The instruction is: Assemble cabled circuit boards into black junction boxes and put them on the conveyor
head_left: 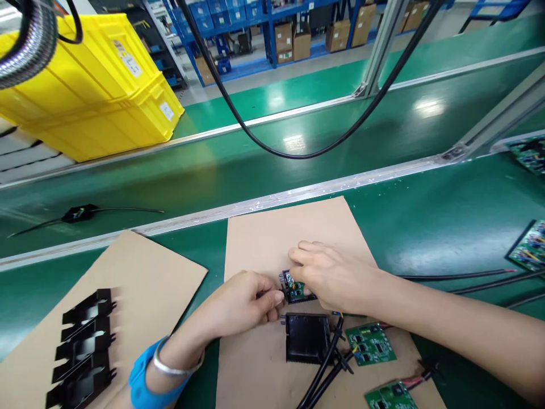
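Note:
On the cardboard sheet (251, 250), a black housing with a green circuit board (293, 288) in it lies between my hands. My left hand (255, 301), with a blue band and a silver bangle at the wrist, pinches at the housing's left edge. My right hand (323, 272) reaches over the board from the right, its fingers bent and partly hiding it; what those fingertips hold is hidden. Just below sits an open black housing (307, 339), with black cables (323, 372) beside it. A green board (370, 343) and another board (390, 396) lie at lower right.
Several black housings (85, 341) stand on a second cardboard sheet (145, 272) at left. Yellow crates (102, 85) are at upper left. A black cable (293, 154) hangs across the view. More boards (530, 247) lie at right, near a metal frame rail (298, 199).

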`<move>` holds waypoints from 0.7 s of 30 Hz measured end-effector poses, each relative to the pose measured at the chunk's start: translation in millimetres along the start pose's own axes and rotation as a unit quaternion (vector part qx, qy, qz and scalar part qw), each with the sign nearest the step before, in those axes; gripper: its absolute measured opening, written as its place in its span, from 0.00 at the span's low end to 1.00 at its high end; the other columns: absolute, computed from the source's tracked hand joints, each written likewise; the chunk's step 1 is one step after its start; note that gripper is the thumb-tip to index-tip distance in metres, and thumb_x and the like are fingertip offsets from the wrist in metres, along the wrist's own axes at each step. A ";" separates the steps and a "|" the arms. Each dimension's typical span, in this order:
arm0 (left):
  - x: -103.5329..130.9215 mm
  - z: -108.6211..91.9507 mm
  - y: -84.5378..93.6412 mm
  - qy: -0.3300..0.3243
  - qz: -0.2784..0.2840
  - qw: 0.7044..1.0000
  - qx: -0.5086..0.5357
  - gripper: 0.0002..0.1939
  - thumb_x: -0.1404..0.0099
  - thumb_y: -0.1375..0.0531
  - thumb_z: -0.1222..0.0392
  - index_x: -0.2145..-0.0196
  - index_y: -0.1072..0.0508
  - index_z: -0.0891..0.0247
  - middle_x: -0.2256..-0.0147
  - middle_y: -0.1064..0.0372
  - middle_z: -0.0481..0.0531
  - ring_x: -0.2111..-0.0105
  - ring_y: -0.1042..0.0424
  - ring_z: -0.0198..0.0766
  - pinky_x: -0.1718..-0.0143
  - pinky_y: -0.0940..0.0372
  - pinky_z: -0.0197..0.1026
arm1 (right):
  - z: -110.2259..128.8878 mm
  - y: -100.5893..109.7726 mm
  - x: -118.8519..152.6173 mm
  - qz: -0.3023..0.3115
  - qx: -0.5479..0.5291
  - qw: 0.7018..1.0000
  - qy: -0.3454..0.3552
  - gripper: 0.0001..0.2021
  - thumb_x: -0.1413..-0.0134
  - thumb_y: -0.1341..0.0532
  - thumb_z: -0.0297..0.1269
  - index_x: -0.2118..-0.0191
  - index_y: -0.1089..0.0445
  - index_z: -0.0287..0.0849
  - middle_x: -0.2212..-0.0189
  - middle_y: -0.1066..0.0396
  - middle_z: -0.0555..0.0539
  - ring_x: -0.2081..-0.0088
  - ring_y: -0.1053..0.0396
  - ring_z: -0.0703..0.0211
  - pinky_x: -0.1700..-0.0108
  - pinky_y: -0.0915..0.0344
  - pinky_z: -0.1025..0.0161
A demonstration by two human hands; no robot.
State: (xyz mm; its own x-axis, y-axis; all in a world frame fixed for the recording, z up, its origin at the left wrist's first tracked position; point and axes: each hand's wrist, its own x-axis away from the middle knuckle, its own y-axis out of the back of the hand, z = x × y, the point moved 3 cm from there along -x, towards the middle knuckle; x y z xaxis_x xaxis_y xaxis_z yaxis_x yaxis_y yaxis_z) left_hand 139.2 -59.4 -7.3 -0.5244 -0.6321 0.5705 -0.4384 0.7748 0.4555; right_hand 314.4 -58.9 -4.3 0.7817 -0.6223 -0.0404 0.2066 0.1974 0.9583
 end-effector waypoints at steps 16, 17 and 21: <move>8.0 6.5 -20.6 -0.321 -0.337 0.807 -0.363 0.13 0.33 0.47 0.73 0.55 0.29 0.63 0.61 0.23 0.53 0.64 0.27 0.40 0.60 0.33 0.41 | -7.3 -6.5 0.7 -0.036 -0.023 0.999 -0.003 0.05 0.46 0.39 0.23 0.68 0.29 0.39 0.66 0.34 0.46 0.62 0.38 0.55 0.64 0.42 0.60; 6.4 9.3 -20.2 -0.317 -0.335 0.812 -0.358 0.13 0.32 0.47 0.73 0.55 0.29 0.62 0.61 0.23 0.53 0.63 0.27 0.40 0.60 0.33 0.41 | -7.7 -7.1 0.8 -0.039 -0.024 0.999 -0.005 0.05 0.47 0.39 0.23 0.69 0.29 0.39 0.66 0.34 0.46 0.62 0.38 0.55 0.64 0.42 0.60; 4.9 15.8 -24.4 -0.298 -0.338 0.826 -0.338 0.13 0.32 0.48 0.72 0.56 0.27 0.62 0.61 0.23 0.54 0.64 0.26 0.40 0.60 0.32 0.41 | -8.2 -7.1 0.9 -0.033 -0.030 0.999 -0.022 0.05 0.48 0.39 0.23 0.71 0.30 0.39 0.67 0.35 0.46 0.63 0.38 0.55 0.65 0.43 0.60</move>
State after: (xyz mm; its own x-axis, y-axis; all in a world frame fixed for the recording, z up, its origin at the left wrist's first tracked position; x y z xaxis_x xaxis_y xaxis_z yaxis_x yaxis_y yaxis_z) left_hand 135.8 -81.6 -26.4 -0.6813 -0.6602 -0.3162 -0.3760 -0.0550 0.9250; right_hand 318.5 -54.7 -13.5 0.7386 -0.6682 -0.0889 0.2928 0.1993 0.9352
